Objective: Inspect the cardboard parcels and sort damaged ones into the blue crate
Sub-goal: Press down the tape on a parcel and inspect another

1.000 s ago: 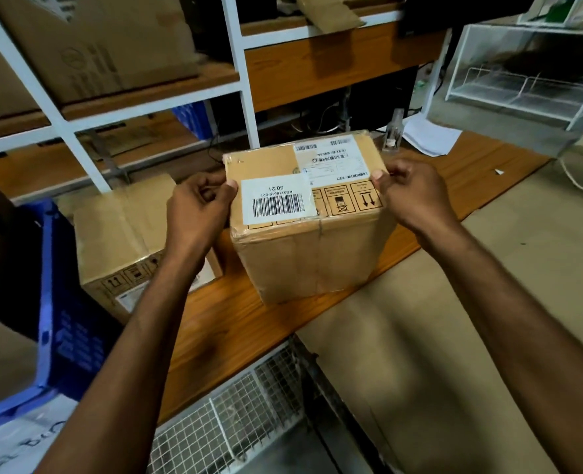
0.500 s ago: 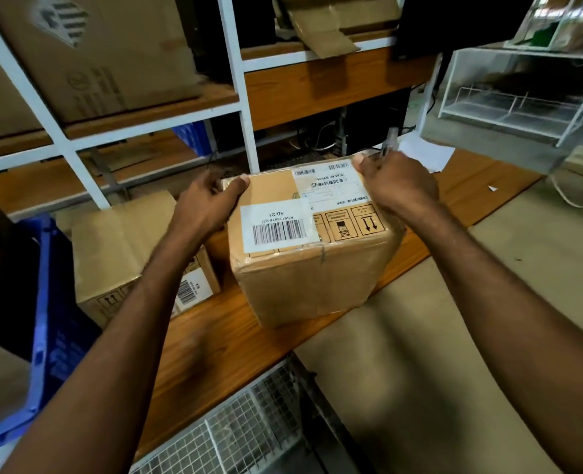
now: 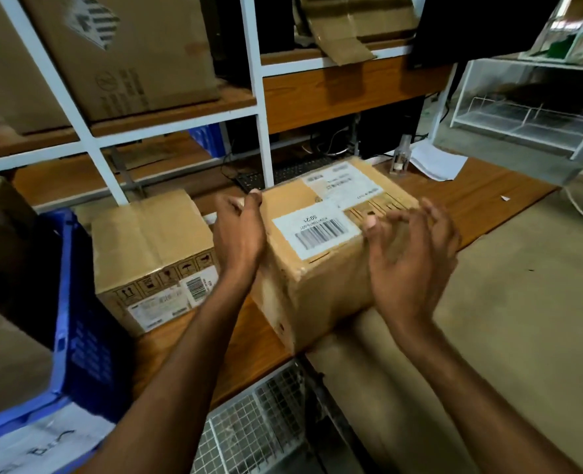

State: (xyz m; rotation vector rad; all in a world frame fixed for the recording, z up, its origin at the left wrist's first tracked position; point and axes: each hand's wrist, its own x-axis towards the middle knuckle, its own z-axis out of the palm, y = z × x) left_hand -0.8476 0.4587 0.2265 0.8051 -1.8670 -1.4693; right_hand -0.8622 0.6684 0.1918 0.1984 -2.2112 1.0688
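Head view. Centre: tilted parcel (image 3: 321, 285), barcode label (image 3: 317, 230) uppermost, its lowest corner at the near edge of the wooden bench (image 3: 488, 200). Left hand (image 3: 237, 234) at the parcel's 9 o'clock, fingers curled at its top edge. Right hand (image 3: 410, 261) at 3 o'clock, fingers spread, blurred, contact unclear. Second parcel (image 3: 146, 241) lies flat at 9 o'clock; blue crate (image 3: 78, 336) at 8 o'clock.

One parcel (image 3: 321, 268) at the surface's (image 3: 481, 206) front edge, a second parcel (image 3: 149, 241) just left of it, the crate (image 3: 78, 336) beyond the left end, a keyboard (image 3: 293, 171) behind them
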